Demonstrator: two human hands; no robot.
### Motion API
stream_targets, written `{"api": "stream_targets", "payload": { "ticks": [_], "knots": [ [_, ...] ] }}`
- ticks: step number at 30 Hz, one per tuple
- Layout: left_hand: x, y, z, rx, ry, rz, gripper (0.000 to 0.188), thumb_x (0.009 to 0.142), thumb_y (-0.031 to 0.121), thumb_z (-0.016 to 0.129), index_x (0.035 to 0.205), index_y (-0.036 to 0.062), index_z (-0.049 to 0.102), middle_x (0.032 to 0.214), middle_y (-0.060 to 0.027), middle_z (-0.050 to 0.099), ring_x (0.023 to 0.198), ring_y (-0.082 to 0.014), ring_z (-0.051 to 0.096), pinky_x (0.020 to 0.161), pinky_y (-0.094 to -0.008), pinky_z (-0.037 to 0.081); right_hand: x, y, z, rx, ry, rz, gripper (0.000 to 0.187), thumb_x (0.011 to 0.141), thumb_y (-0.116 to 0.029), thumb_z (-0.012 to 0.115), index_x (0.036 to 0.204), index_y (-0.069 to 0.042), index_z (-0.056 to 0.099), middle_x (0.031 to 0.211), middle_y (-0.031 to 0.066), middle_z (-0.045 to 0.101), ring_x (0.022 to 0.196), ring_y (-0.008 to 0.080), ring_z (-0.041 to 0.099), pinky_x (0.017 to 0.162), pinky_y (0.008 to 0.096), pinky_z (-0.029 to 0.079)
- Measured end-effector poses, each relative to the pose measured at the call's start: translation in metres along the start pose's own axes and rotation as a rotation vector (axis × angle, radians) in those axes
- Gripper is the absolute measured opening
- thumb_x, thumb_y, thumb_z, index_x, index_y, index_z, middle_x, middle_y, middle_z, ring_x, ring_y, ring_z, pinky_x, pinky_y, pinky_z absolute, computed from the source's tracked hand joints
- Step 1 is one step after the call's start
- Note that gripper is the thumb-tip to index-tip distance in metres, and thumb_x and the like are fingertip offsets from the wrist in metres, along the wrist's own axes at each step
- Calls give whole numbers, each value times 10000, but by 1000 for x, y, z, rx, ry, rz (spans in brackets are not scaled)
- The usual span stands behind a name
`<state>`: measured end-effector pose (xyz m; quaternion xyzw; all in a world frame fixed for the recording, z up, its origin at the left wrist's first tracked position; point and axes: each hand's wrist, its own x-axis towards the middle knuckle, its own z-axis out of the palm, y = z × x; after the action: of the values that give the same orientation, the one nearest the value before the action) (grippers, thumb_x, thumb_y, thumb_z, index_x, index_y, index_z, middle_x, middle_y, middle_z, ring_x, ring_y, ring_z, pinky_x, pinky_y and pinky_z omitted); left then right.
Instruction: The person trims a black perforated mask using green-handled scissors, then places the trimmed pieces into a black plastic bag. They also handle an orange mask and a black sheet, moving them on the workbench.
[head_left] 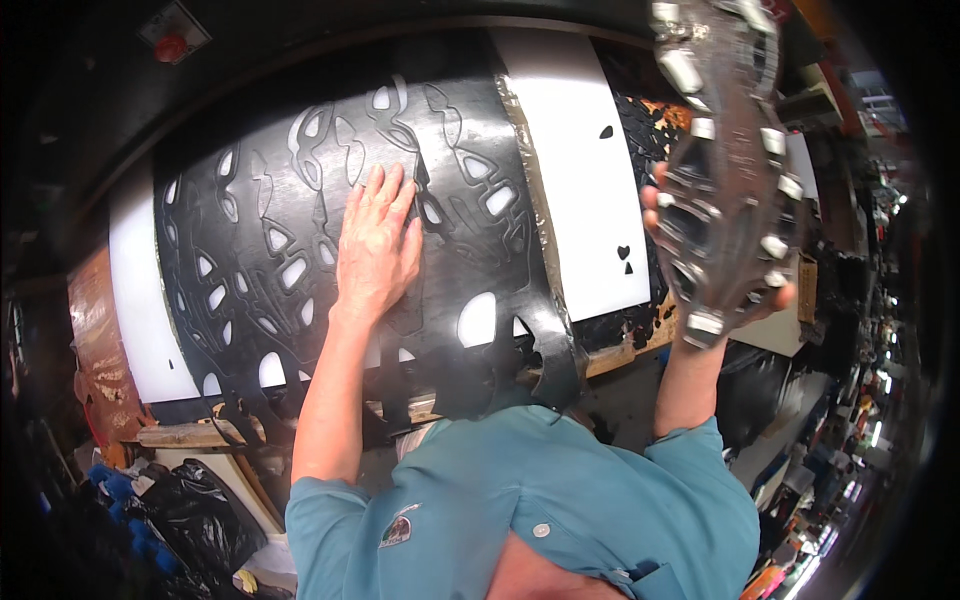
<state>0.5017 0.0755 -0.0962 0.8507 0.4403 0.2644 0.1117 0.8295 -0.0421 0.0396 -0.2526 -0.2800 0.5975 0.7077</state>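
A large black sheet (285, 180), scored and punched with many curved outlines and holes, lies across the work surface. My left hand (376, 250) rests flat on its middle, fingers stretched out and close together. Raised at the right, my right hand (651, 203) grips a long dark cutting die (735, 185) with white pads along its edges. Fingers show on the die's left side and the thumb end on its lower right. The die's upper end is smeared and reaches the top of the picture.
A white board (580, 180) shows beneath the sheet at the right, bearing a few black scraps (624, 253). More scraps litter the strip beyond. A red button (171, 47) sits on the dark machine beam at upper left. Black plastic bags (200, 515) lie low on the left.
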Motion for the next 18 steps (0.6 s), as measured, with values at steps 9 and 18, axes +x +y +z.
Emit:
{"api": "stream_targets", "payload": {
  "ticks": [9,18],
  "knots": [
    [0,-4,-2,-57,39,2,424,922,109,694,1330,1,648,1498,-190,573,1459,-378,471,1242,-508,328,-30,78,-58,1037,216,379,1098,883,-621,730,1671,-92,176,1712,307,6,1566,528,77,1246,653,205],
    [-2,-8,2,-113,124,20,393,913,107,733,1299,51,683,1447,-150,629,1418,-354,527,1223,-513,357,-11,39,-54,-35,172,438,1070,960,-762,456,1589,82,261,1454,434,471,1245,516,622,1037,561,569]
  ]
}}
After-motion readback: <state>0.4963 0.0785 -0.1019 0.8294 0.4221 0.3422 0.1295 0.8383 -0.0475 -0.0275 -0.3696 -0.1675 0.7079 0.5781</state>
